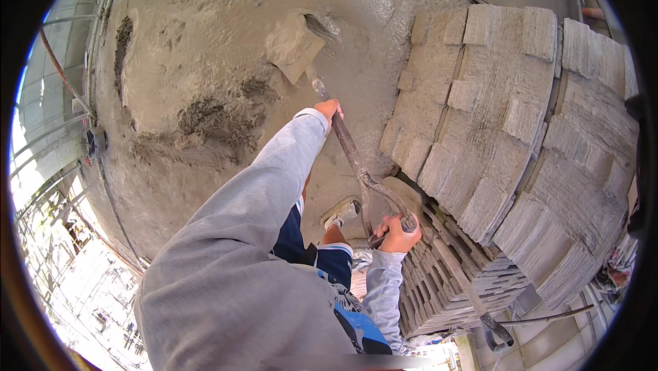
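Both hands are closed around a shovel (343,134): the left hand (329,108) wraps the shaft midway, the right hand (397,232) clenches the grip handle at its end. The blade digs into wet grey mortar (205,62) on the floor, beside the stacked grey bricks (507,131)

No packages, labels, signs, screens visible

Construction site, outdoors, high up. Wet mortar (226,90) spread across the floor, stacked grey bricks (521,138) beside it, scaffold rails (48,186) along the edge, buildings far below.
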Demonstrator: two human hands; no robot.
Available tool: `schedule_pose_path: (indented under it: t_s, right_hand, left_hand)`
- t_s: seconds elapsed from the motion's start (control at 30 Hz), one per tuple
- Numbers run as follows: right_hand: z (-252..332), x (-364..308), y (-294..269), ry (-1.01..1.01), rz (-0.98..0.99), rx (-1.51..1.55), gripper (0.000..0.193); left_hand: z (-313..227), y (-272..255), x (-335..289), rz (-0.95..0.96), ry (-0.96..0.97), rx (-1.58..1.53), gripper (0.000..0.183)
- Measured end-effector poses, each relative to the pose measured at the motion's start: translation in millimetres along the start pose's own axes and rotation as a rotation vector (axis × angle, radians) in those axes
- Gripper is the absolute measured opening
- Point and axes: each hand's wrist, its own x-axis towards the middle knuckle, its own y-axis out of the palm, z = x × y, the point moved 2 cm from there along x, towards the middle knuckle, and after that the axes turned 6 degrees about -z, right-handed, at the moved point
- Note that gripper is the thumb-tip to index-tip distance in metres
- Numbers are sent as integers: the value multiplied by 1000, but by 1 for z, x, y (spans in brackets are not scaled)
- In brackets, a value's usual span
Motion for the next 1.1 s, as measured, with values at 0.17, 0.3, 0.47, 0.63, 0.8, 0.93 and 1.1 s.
schedule_pose_path:
  t_s: [0.17,0.3,0.47,0.63,0.8,0.93,1.1]
  right_hand:
    - [-18,-40,3,-72,128,-50,8]
    - [-84,-76,19,-238,322,-331,9]
    - [-141,-115,5,-1123,921,-360,25]
    - [-187,-105,-131,-1042,805,-372,19]
    - [-215,-141,-266,-586,513,-371,11]
    - [-241,-171,-357,92,-59,145,13]
    - [-266,-223,-492,247,-582,-11,13]
  left_hand:
    - [-23,-76,-26,-93,53,-119,7]
    - [-37,-170,-20,-185,105,70,15]
    - [-27,-261,-65,-77,86,-342,14]
    - [48,-254,-155,82,228,-307,11]
    - [137,-242,-163,409,81,-496,17]
    - [306,-192,-127,182,-253,-219,18]
    - [537,-195,-144,79,-603,107,18]
